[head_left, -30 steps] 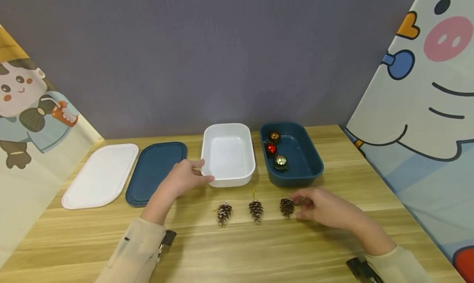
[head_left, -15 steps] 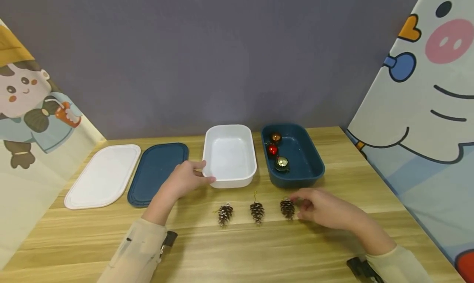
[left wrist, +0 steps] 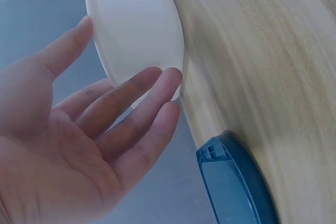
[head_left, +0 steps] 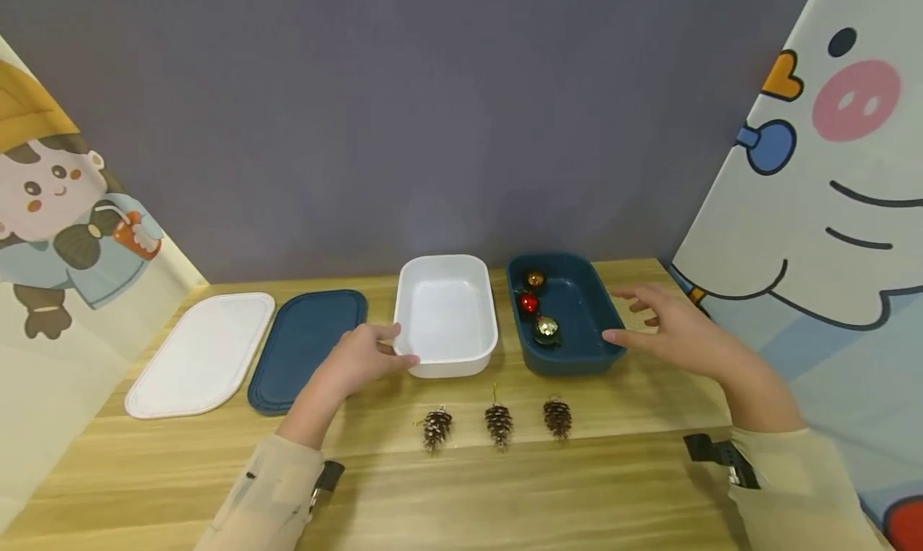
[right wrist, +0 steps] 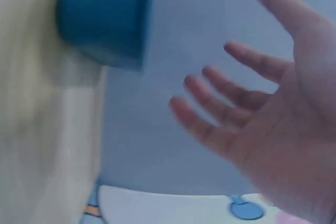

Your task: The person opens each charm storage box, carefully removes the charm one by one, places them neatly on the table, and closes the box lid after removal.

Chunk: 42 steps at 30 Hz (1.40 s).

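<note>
My left hand [head_left: 360, 360] touches the front left corner of a white plastic box [head_left: 449, 369], fingers spread and only slightly bent. In the left wrist view, the thumb and fingertips lie along that white box [left wrist: 131, 19]. My right hand [head_left: 678, 331] is beside the right wall of a dark blue box [head_left: 573, 365], its fingers apart and holding nothing. The right wrist view shows a gap between the hand and the blue box [right wrist: 102, 19]. Inside the blue box are an orange bauble [head_left: 535, 279], a red bauble [head_left: 529, 303] and a gold-green bauble [head_left: 546, 330].
In front of the boxes lie a left pine cone [head_left: 437, 429], a middle pine cone [head_left: 498, 425] and a right pine cone [head_left: 557, 418]. A white lid [head_left: 203, 355] and a blue lid [head_left: 312, 339] lie flat at left. A grey wall [head_left: 433, 118] stands behind.
My right hand has left the right pine cone and moved up and right to the blue box's side. That pine cone stays on the table. My left hand stays at the white box.
</note>
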Each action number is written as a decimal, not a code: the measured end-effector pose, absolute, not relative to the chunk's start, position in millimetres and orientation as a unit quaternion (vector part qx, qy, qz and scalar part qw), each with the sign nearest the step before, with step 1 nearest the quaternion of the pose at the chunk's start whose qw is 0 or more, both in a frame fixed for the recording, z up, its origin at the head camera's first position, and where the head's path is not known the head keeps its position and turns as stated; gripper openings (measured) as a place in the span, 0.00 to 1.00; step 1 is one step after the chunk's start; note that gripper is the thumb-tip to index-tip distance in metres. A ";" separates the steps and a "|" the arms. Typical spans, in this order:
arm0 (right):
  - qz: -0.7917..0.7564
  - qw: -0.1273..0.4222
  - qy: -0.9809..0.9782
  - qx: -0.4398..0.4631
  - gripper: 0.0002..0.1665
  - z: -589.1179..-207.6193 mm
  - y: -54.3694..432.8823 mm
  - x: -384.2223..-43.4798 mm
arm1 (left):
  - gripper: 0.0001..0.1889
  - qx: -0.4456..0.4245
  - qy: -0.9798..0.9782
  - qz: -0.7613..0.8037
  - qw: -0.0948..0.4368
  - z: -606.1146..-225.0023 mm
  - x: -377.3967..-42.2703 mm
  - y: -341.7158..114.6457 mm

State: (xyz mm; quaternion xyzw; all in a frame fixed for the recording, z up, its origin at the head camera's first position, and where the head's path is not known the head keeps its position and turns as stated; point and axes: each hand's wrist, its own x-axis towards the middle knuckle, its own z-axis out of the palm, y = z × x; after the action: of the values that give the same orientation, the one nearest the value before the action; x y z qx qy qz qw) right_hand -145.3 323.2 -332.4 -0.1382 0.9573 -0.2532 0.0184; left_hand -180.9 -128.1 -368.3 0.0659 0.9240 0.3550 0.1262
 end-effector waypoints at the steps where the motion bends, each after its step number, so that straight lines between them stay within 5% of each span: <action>1: -0.250 0.031 0.959 -0.129 0.53 -338.1 325.5 -150.9 | 0.43 0.065 0.925 0.352 0.125 -368.4 -180.4 -128.2; 10: -0.291 0.115 0.943 -0.118 0.68 -394.0 338.7 -175.9 | 0.40 0.076 0.957 0.263 0.097 -356.7 -178.9 -112.6; 15: -0.303 0.140 0.935 -0.119 0.75 -400.9 336.5 -176.4 | 0.37 0.166 0.958 0.228 0.060 -337.8 -181.1 -80.6; 24: -0.314 0.144 0.930 -0.125 0.74 -401.1 337.8 -174.3 | 0.31 0.364 0.911 0.173 0.086 -320.1 -214.8 -16.7; 34: -0.295 0.160 0.935 -0.114 0.74 -402.7 337.8 -171.3 | 0.24 0.403 0.907 0.076 0.094 -330.8 -240.2 39.7; 42: -0.310 0.168 0.929 -0.114 0.73 -401.8 336.6 -172.5 | 0.33 0.394 0.910 0.045 0.121 -340.7 -249.4 68.7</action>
State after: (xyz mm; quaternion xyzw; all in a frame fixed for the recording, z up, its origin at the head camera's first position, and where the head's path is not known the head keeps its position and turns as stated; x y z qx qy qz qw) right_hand -172.5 336.6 -401.8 -0.1145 0.9288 -0.3097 0.1680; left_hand -249.4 68.7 -340.7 0.3937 0.9102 0.0449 0.1206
